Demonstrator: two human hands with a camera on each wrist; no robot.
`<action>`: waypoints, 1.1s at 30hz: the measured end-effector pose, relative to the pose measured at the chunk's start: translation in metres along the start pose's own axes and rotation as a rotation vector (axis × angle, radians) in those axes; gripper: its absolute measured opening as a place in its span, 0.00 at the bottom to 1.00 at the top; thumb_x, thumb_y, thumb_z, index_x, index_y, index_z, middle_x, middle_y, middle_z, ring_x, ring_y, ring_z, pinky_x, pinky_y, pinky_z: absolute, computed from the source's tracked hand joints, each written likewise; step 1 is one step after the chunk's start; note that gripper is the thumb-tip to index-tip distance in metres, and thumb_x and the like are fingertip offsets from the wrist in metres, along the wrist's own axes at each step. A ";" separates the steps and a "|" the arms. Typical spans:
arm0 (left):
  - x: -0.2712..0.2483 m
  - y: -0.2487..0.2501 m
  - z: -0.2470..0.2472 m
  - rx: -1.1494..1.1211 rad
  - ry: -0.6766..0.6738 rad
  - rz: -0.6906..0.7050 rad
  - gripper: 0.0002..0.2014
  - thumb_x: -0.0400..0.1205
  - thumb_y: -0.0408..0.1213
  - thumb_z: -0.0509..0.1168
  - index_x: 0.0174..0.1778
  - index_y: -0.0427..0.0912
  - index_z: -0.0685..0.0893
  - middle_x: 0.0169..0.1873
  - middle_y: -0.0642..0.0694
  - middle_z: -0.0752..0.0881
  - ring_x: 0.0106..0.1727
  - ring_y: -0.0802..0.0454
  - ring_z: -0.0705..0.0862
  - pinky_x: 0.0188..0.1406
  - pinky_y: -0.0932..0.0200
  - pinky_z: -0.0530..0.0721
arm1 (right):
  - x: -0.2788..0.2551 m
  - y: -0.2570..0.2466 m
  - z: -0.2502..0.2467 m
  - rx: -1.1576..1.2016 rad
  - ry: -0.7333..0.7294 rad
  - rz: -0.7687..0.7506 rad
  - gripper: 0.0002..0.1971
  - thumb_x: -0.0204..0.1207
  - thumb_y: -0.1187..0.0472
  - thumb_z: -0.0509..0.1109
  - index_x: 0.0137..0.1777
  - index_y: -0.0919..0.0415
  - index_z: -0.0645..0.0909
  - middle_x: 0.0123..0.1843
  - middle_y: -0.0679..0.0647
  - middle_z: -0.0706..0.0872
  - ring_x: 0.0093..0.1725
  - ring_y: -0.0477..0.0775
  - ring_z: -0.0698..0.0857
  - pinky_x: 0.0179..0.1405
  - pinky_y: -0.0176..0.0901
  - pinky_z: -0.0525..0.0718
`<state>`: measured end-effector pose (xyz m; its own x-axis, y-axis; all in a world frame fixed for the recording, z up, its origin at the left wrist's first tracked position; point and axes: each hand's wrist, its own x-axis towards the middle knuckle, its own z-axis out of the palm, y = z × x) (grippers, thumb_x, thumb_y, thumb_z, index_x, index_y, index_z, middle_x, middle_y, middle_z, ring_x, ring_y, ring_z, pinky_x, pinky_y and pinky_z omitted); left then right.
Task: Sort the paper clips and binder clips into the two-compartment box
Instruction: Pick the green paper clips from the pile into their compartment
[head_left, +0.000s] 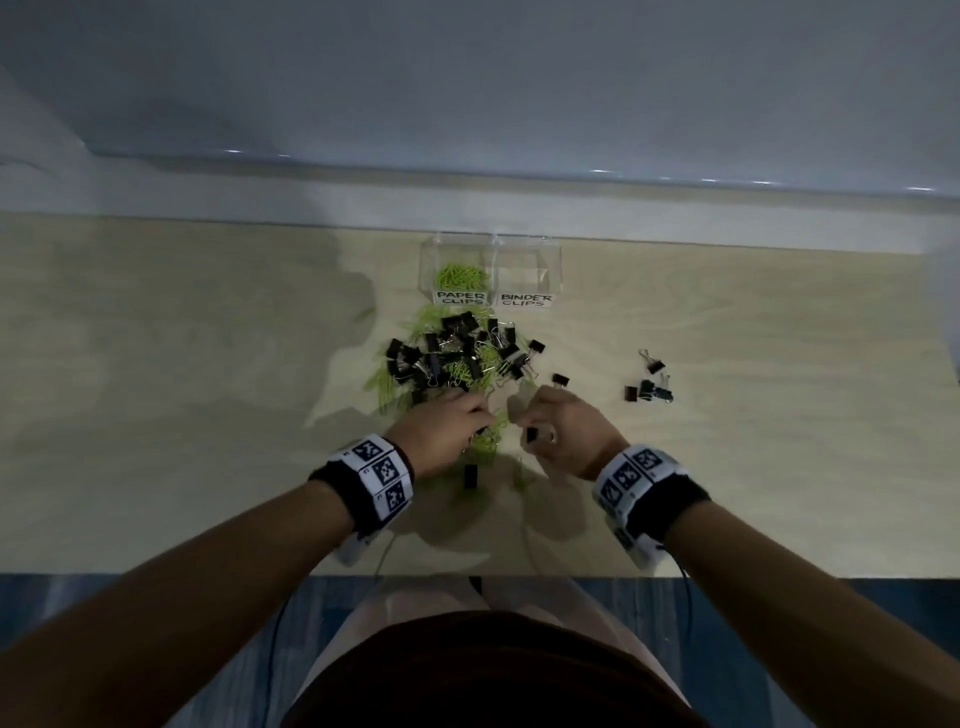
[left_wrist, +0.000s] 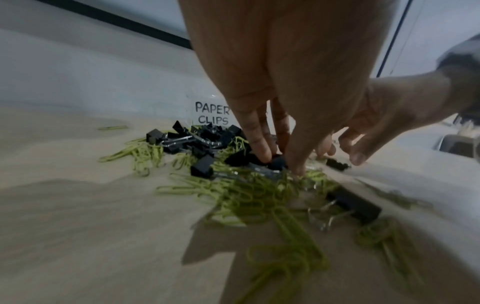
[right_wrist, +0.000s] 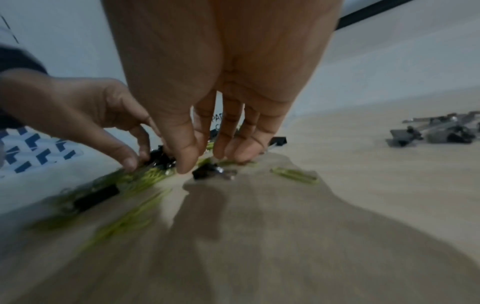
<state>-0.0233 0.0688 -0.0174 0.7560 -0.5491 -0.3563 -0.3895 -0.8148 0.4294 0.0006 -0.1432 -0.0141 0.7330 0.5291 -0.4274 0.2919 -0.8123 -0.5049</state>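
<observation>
Both hands down at the near edge of the mixed pile on the pale wood-grain worktop (head_left: 182, 364). Left hand (head_left: 447, 423): fingers curled down into the heap, fingertips (left_wrist: 262, 152) pressing on a black binder clip (left_wrist: 276, 161) among the lime-green wire paper clips (left_wrist: 249, 197); can't tell if it actually grips it. Right hand (head_left: 558, 431): fingers bunched, pointing down, tips on the worktop by a small black binder clip (right_wrist: 207, 170); thumb just beside it, a real pinch not visible.

Main pile (head_left: 457, 353) of black binder clips and green paper clips sits just in front of the clear plastic two-compartment box (head_left: 553, 260). Left compartment, labelled PAPER CLIPS (head_left: 461, 298), holds a clump of green paper clips (head_left: 460, 275). Right compartment, labelled BINDER CLIPS (head_left: 525, 300), shows nothing inside. A small separate group of dark binder clips (head_left: 649, 384) lies well to the right of the pile.
</observation>
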 end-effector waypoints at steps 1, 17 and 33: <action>0.000 0.000 0.002 0.035 0.000 0.021 0.25 0.78 0.23 0.61 0.71 0.44 0.75 0.67 0.47 0.75 0.65 0.47 0.72 0.61 0.51 0.80 | -0.001 0.001 0.007 -0.005 0.018 -0.014 0.13 0.71 0.63 0.72 0.56 0.55 0.84 0.56 0.51 0.79 0.53 0.51 0.79 0.53 0.41 0.79; -0.030 -0.037 -0.020 -0.327 0.443 -0.235 0.03 0.79 0.35 0.67 0.47 0.42 0.81 0.44 0.53 0.79 0.40 0.59 0.79 0.41 0.69 0.78 | -0.011 0.045 -0.003 -0.088 0.519 0.179 0.07 0.67 0.66 0.72 0.45 0.63 0.84 0.46 0.60 0.82 0.44 0.62 0.81 0.46 0.56 0.83; -0.044 0.003 0.043 -0.124 0.148 -0.003 0.19 0.74 0.45 0.72 0.55 0.35 0.83 0.50 0.38 0.81 0.53 0.41 0.79 0.52 0.50 0.81 | 0.030 -0.057 0.037 -0.034 0.270 0.126 0.10 0.74 0.56 0.66 0.47 0.62 0.81 0.48 0.58 0.82 0.47 0.61 0.81 0.45 0.49 0.79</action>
<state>-0.0805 0.0821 -0.0365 0.8298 -0.5059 -0.2355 -0.3260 -0.7821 0.5311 -0.0166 -0.0718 -0.0261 0.9005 0.3426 -0.2679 0.2050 -0.8776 -0.4333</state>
